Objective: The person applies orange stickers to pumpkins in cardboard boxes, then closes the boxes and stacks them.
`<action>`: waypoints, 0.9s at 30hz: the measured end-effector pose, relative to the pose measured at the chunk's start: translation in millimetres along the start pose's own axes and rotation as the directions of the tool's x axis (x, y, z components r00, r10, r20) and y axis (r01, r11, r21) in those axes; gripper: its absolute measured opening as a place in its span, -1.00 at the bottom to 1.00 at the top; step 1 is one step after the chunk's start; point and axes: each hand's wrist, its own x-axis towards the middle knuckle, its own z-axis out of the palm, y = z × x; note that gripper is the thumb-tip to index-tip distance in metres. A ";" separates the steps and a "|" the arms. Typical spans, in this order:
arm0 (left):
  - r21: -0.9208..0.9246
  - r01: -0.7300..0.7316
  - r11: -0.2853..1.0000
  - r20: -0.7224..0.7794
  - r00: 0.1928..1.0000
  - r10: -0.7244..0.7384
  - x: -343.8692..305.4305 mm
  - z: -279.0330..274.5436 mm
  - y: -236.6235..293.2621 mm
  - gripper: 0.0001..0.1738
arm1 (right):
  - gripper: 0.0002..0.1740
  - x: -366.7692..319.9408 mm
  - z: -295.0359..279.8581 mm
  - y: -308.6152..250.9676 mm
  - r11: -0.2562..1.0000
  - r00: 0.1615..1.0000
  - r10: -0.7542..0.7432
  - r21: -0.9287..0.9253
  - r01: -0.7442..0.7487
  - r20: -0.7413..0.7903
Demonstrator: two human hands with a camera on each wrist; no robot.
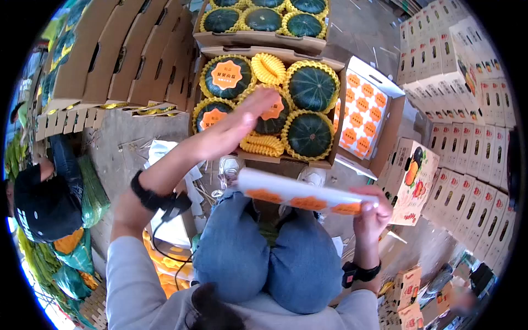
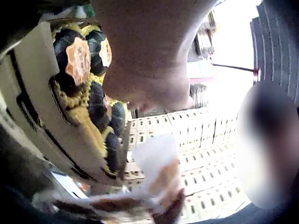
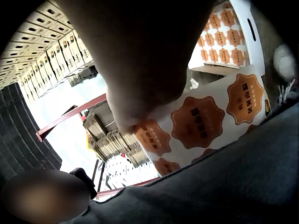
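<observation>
My left hand lies over the middle pumpkin in an open carton, its fingers extended over that pumpkin's orange label. In my right hand I grip one end of a sheet of stickers, held above my knees. Orange scalloped stickers with dark print show on the sheet in the right wrist view. Two left-hand pumpkins carry the same label; the two on the right show none. Yellow foam nets surround the pumpkins.
A tray of more sticker sheets stands right of the carton. Behind is another carton of pumpkins. Stacked cartons rise at left, and rows of white boxes at right. Another person is at far left.
</observation>
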 end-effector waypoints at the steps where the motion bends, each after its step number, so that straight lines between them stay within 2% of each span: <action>1: -0.216 0.022 0.976 0.051 0.999 -0.012 -10.1 7.3 14.2 -0.21 | -0.58 -3.4 -6.0 2.5 0.995 0.994 0.089 -0.047 -0.093 -0.070; 2: -0.418 0.064 0.906 0.102 0.995 -0.023 -20.7 15.3 28.6 -0.25 | -0.57 -7.0 -5.1 7.6 0.991 0.981 0.130 -0.005 -0.132 -0.141; 3: -0.468 0.077 0.881 0.120 0.993 -0.023 -27.5 28.6 42.4 -0.30 | -0.56 -4.9 -4.4 13.8 0.987 0.967 0.159 0.039 -0.154 -0.199; 4: -0.358 0.127 0.925 0.099 0.990 -0.098 -33.2 36.3 44.6 -0.53 | -0.56 -3.3 -3.1 15.2 0.981 0.976 0.180 0.102 -0.168 -0.121; 5: -0.357 0.240 0.903 0.056 0.970 -0.236 -37.9 39.4 50.1 -0.77 | -0.56 -5.1 -1.5 16.1 0.967 0.978 0.203 0.165 -0.193 -0.044; 6: -0.361 0.236 0.902 0.006 0.968 -0.251 -40.2 42.7 43.0 -0.81 | -0.66 -2.5 -0.7 21.6 0.972 0.989 0.122 0.193 -0.136 0.082; 9: -0.297 0.293 0.909 -0.085 0.940 -0.330 -40.1 46.9 35.4 -0.85 | -0.75 -3.2 -6.7 15.2 0.890 0.857 0.420 0.046 -0.453 0.298; 10: -0.267 0.323 0.908 -0.104 0.927 -0.361 -38.3 48.4 35.4 -0.85 | -0.76 -2.6 -5.3 15.0 0.899 0.870 0.409 0.043 -0.436 0.275; 11: -0.079 0.199 0.977 -0.162 0.964 -0.210 -35.7 49.4 37.4 -0.85 | -0.77 -1.7 -5.2 13.3 0.899 0.875 0.413 0.038 -0.436 0.253; 12: 0.117 0.069 0.991 -0.192 0.980 -0.045 -32.4 49.4 41.4 -0.85 | -0.78 -0.3 -6.0 10.7 0.900 0.879 0.416 0.032 -0.434 0.233; 13: 0.313 -0.061 0.948 -0.191 0.974 0.125 -28.9 49.6 43.4 -0.85 | -0.78 0.2 -6.8 8.6 0.902 0.884 0.416 0.025 -0.430 0.213; 14: 0.401 -0.135 0.906 -0.144 0.968 0.208 -25.1 49.9 42.9 -0.85 | -0.79 -1.2 -6.8 8.5 0.888 0.882 0.439 0.068 -0.455 0.170; 17: 0.627 -0.333 0.704 0.040 0.917 0.398 -20.8 47.9 39.8 -0.83 | -0.80 -6.4 -14.1 14.8 0.888 0.881 0.454 0.014 -0.460 0.131; 21: 0.431 -0.323 0.842 -0.015 0.931 0.365 -9.1 58.9 47.5 -0.77 | -0.79 -14.2 -30.9 31.6 0.854 0.854 0.519 -0.066 -0.516 0.027; 22: 0.282 -0.364 0.888 -0.083 0.913 0.400 0.7 51.4 51.9 -0.73 | -0.79 -14.1 -36.4 37.2 0.838 0.840 0.543 -0.052 -0.543 -0.018; 23: 0.259 -0.338 0.905 -0.195 0.899 0.392 10.6 45.6 57.5 -0.87 | -0.78 -17.2 -43.3 42.3 0.820 0.821 0.568 -0.036 -0.571 -0.063; 24: 0.044 -0.241 0.969 -0.292 0.925 0.244 20.0 43.2 49.5 -0.90 | -0.75 -21.2 -52.5 48.9 0.811 0.813 0.580 -0.066 -0.582 -0.048; 25: -0.176 -0.146 0.973 -0.357 0.931 0.075 29.2 40.2 40.3 -0.92 | -0.75 -22.8 -54.7 48.8 0.817 0.821 0.569 -0.086 -0.570 -0.044; 27: -0.271 0.017 0.962 -0.252 0.964 -0.088 47.1 37.3 30.7 -0.92 | -0.76 -28.0 -57.0 45.8 0.829 0.838 0.545 -0.125 -0.545 -0.039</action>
